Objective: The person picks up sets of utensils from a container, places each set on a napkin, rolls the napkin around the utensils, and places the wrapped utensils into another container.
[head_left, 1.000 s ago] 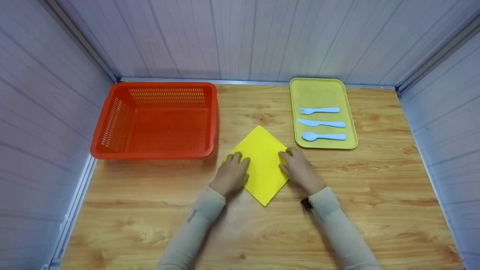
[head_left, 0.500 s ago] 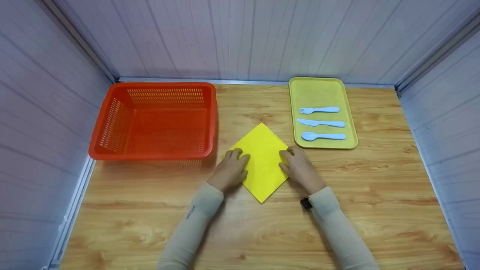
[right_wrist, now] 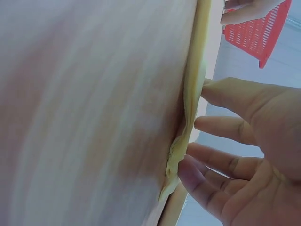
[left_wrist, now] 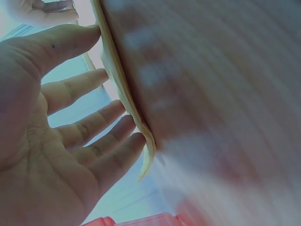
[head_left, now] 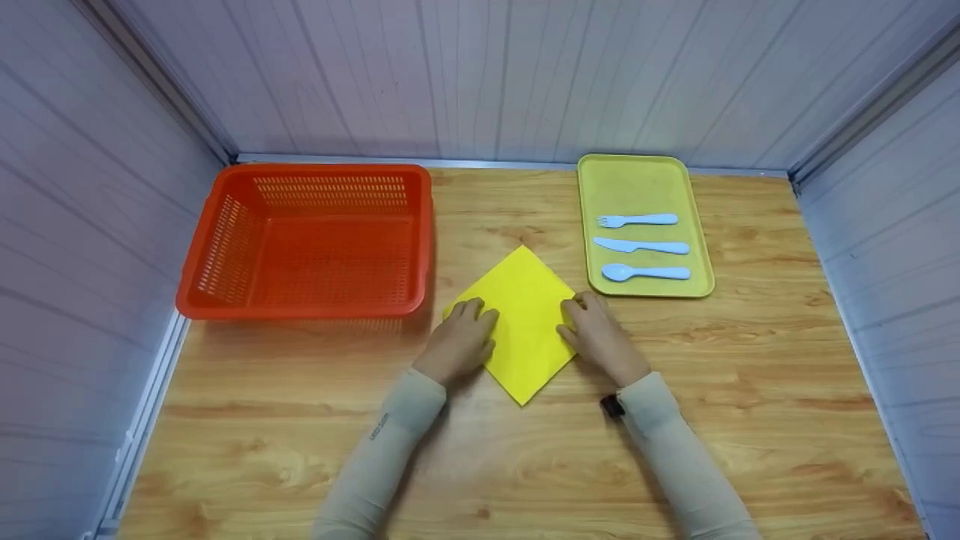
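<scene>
A folded yellow cloth (head_left: 528, 326) lies on the table like a diamond, one corner toward the person. On its left corner rest the fingertips of my left hand (head_left: 459, 341). My right hand (head_left: 606, 341) touches the opposite corner the same way. In the left wrist view the spread fingers of the left hand (left_wrist: 70, 108) press down along the layered edge of the cloth (left_wrist: 121, 77). The right wrist view has the right hand (right_wrist: 249, 146) with extended fingers on the cloth (right_wrist: 193, 84), whose layers look slightly rumpled there.
A red-orange plastic basket (head_left: 300, 311) stands at the back left. At the back right is a yellow-green tray (head_left: 637, 184) bearing a light blue fork (head_left: 641, 220), knife (head_left: 645, 247) and spoon (head_left: 649, 273). Pale panel walls (head_left: 480, 82) enclose the wooden table (head_left: 525, 480).
The cloth has turned slightly clockwise, its far corner shifting right and its near corner left. My left hand has moved a little left and away from the person; the right has hardly moved.
</scene>
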Action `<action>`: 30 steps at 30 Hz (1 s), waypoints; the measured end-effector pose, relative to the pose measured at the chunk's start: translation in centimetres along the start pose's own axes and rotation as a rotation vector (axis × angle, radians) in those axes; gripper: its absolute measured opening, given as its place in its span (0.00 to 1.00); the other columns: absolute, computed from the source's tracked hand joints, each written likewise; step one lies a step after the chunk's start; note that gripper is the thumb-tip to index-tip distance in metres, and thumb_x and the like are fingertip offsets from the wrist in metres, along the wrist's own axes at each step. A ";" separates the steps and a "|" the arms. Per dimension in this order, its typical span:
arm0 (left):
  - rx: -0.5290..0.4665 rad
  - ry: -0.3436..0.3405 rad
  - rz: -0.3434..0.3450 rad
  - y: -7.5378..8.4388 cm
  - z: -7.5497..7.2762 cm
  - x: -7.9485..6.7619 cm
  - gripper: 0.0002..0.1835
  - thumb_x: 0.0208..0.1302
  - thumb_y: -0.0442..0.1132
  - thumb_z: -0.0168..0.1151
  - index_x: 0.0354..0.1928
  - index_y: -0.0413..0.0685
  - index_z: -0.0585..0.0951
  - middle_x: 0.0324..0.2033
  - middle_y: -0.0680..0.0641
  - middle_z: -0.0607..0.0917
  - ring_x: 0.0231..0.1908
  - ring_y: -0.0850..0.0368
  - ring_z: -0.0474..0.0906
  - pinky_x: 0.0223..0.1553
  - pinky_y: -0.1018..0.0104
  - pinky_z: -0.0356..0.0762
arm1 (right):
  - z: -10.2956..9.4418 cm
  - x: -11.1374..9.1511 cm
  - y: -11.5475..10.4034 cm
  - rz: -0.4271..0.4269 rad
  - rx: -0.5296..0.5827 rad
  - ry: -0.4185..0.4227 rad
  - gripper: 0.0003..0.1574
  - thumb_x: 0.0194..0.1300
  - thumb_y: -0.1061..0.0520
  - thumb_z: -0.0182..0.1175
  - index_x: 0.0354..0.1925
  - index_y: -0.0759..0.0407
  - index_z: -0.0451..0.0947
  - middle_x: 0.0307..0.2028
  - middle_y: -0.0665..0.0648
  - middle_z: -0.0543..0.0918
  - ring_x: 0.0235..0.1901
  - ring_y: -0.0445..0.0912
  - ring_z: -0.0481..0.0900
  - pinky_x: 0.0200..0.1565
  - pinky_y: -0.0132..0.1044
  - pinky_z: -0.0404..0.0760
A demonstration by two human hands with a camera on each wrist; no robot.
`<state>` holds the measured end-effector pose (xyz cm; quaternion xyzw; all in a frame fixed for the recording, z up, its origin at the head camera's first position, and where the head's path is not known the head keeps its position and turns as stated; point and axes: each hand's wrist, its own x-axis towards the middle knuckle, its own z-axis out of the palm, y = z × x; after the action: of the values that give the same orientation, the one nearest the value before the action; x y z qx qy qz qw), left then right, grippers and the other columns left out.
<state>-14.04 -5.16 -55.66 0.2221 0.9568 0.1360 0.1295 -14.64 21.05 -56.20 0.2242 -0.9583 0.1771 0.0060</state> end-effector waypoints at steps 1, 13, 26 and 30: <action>-0.003 0.006 0.006 0.1 0.0 0.0 0.24 0.72 0.43 0.58 0.66 0.44 0.73 0.67 0.37 0.68 0.66 0.40 0.64 0.64 0.47 0.68 | -0.1 0.0 0.0 0.000 0.001 0.007 0.19 0.68 0.59 0.66 0.52 0.70 0.77 0.50 0.69 0.73 0.50 0.61 0.72 0.52 0.52 0.76; 0.035 0.108 0.155 3.6 -0.8 1.9 0.22 0.72 0.44 0.59 0.64 0.42 0.76 0.62 0.38 0.74 0.64 0.43 0.68 0.61 0.53 0.72 | -2.6 0.0 2.6 -0.134 -0.082 0.240 0.14 0.62 0.66 0.68 0.46 0.70 0.80 0.40 0.66 0.78 0.40 0.61 0.78 0.41 0.50 0.81; 0.158 -0.002 0.274 9.6 -0.7 7.4 0.30 0.74 0.49 0.55 0.72 0.43 0.68 0.71 0.38 0.65 0.70 0.44 0.62 0.63 0.56 0.70 | -5.7 0.6 8.9 -0.019 -0.132 0.235 0.11 0.63 0.66 0.68 0.44 0.69 0.81 0.39 0.66 0.80 0.39 0.62 0.79 0.38 0.54 0.81; 0.170 -0.009 0.279 10.6 -0.2 9.0 0.29 0.75 0.48 0.53 0.73 0.45 0.67 0.72 0.38 0.63 0.71 0.42 0.60 0.63 0.55 0.70 | -5.9 0.7 10.6 0.022 -0.144 0.199 0.12 0.63 0.66 0.67 0.45 0.69 0.81 0.39 0.67 0.80 0.40 0.63 0.78 0.37 0.54 0.81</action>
<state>-17.81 8.13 -53.76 0.3635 0.9241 0.0704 0.0946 -20.30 31.66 -54.16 0.1941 -0.9656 0.1294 0.1153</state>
